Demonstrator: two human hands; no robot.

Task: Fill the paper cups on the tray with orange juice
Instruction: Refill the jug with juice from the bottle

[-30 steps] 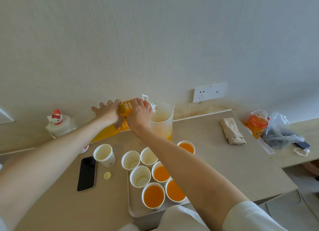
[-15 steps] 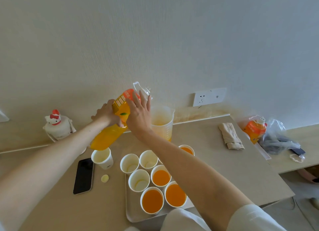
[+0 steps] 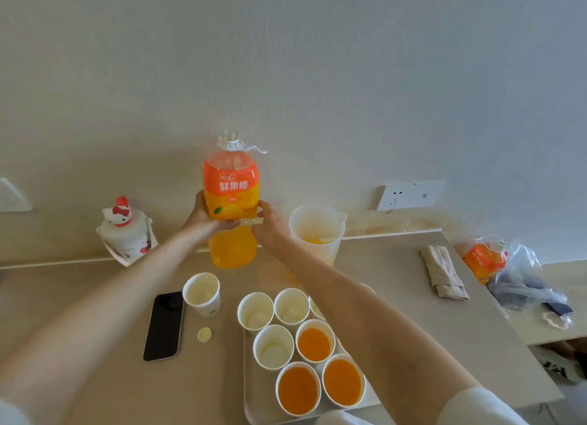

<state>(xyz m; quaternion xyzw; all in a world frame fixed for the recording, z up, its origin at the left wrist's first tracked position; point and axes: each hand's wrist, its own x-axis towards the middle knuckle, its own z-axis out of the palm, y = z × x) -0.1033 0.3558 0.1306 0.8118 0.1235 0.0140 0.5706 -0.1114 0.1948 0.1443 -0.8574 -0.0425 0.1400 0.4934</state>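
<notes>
A large orange juice bottle (image 3: 232, 183) is upright and uncapped, held above the counter. My left hand (image 3: 203, 216) grips its middle from the left, and my right hand (image 3: 270, 224) holds it from the right. A clear plastic jug (image 3: 316, 231) with a little juice stands just right of the bottle. On the beige tray (image 3: 251, 386) three paper cups hold juice (image 3: 314, 343) (image 3: 298, 389) (image 3: 342, 381), and three are empty (image 3: 255, 312) (image 3: 291, 305) (image 3: 273, 346). My right forearm hides more cups behind it.
An empty paper cup (image 3: 202, 292), a black phone (image 3: 164, 324) and a bottle cap (image 3: 204, 334) lie left of the tray. A cat-topped white bottle (image 3: 124, 234) stands by the wall. A folded cloth (image 3: 443, 272), another juice bottle (image 3: 484, 259) and a plastic bag (image 3: 530, 281) are on the right.
The bottle went from lying tilted into the jug to upright, raised above the counter. Both hands moved with it and now hold its middle.
</notes>
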